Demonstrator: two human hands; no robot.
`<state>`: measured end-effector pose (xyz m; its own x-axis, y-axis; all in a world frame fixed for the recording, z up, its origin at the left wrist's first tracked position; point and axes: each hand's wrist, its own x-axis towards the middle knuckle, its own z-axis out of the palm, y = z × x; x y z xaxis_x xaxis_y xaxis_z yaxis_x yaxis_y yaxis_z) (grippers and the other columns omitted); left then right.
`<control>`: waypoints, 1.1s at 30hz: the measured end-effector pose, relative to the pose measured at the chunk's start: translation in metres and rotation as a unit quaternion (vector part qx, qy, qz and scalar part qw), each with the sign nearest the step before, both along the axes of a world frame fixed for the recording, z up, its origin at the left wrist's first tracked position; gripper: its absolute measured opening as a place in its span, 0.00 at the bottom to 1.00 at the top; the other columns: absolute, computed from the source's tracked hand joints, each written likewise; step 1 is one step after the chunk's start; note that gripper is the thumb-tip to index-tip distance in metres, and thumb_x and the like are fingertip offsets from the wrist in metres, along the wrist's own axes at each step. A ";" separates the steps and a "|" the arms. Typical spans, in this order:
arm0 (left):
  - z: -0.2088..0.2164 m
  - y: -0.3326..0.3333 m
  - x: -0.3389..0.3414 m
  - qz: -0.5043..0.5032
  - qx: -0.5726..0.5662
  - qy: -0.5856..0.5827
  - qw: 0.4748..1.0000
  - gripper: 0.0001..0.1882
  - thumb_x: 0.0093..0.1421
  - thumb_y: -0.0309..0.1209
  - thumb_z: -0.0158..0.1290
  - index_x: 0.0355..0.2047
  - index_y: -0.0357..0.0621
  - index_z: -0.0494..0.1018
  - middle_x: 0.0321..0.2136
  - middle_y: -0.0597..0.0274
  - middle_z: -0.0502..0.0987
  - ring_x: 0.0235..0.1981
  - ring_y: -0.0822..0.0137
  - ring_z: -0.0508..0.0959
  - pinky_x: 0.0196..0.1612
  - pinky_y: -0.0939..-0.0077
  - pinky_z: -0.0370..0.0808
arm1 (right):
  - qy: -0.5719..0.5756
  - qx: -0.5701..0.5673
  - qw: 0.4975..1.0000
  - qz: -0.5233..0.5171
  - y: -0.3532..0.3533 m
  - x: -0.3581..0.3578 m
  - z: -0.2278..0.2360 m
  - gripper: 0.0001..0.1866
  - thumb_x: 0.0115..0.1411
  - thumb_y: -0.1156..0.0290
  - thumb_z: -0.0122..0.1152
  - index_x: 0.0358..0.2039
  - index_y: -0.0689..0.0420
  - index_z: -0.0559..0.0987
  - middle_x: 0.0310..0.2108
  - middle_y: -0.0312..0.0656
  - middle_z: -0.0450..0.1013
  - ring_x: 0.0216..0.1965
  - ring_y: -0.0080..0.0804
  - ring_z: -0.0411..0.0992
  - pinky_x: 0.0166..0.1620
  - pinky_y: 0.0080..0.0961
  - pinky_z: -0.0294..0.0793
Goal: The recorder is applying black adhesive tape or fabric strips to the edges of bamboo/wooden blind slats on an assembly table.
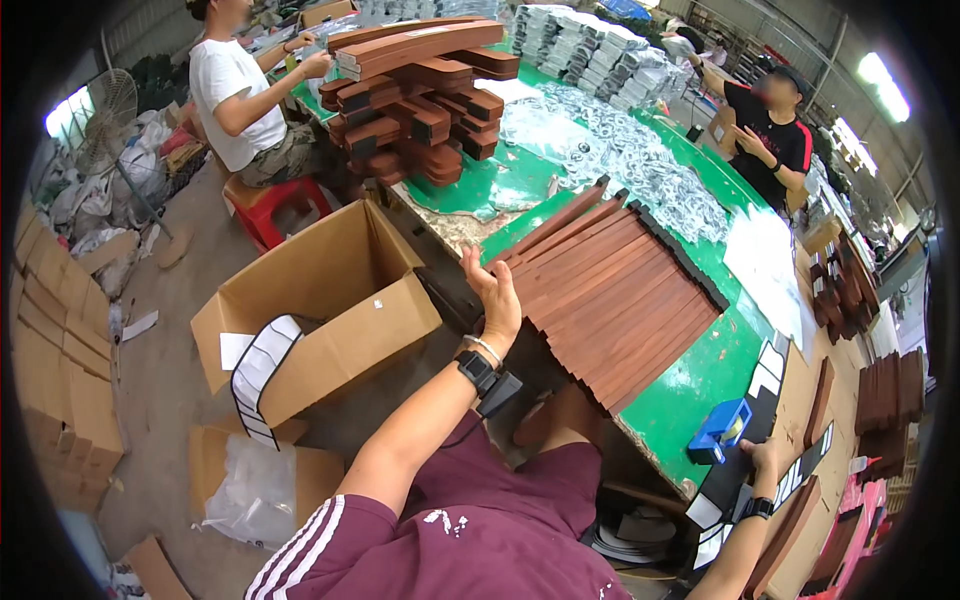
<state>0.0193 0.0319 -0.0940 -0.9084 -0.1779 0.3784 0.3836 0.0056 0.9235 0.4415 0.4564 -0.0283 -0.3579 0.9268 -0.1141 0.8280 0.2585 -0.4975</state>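
My left hand point(492, 300) is raised beside the near left corner of a fanned row of reddish-brown wooden slats point(610, 290), its fingers apart and nothing in them. The slats lie side by side on the green table, with black ends along their far edge. My right hand point(765, 462) is low at the right, over a black strip with white labels point(735, 478). A blue tape dispenser point(720, 430) stands just left of that hand. How its fingers are bent cannot be made out.
An open cardboard box point(330, 320) with a label strip point(262, 370) over its side stands left of the green table point(660, 400). Curved brown pieces point(420, 100) are stacked beyond. Clear plastic packets point(640, 150) cover the table's middle. One person point(235, 100) sits left; another point(765, 140) is far right.
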 end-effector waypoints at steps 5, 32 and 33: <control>0.011 0.023 0.035 -0.050 0.009 0.027 0.998 0.42 0.73 0.54 0.37 0.70 0.32 0.40 0.72 0.38 0.33 0.74 0.46 0.31 0.73 0.50 0.35 | 0.274 0.088 0.956 -0.055 0.102 0.065 -0.004 0.22 0.60 0.69 0.67 0.52 0.66 0.77 0.47 0.40 0.76 0.48 0.31 0.71 0.54 0.29 0.69; 0.135 -0.174 0.154 -0.353 -0.328 0.160 0.861 0.17 0.57 0.34 0.63 0.44 0.41 0.75 0.32 0.48 0.80 0.34 0.47 0.80 0.37 0.61 0.76 | 0.278 0.445 0.719 0.455 -0.329 -0.170 0.182 0.32 0.54 0.63 0.71 0.58 0.57 0.72 0.63 0.49 0.65 0.64 0.51 0.63 0.65 0.47 0.58; 0.130 -0.178 0.154 -0.383 -0.311 0.123 0.861 0.16 0.57 0.34 0.63 0.42 0.39 0.76 0.32 0.47 0.80 0.35 0.47 0.80 0.38 0.61 0.75 | 0.275 0.423 0.765 0.399 -0.312 -0.167 0.172 0.33 0.56 0.64 0.70 0.61 0.58 0.70 0.65 0.50 0.64 0.66 0.51 0.62 0.67 0.45 0.57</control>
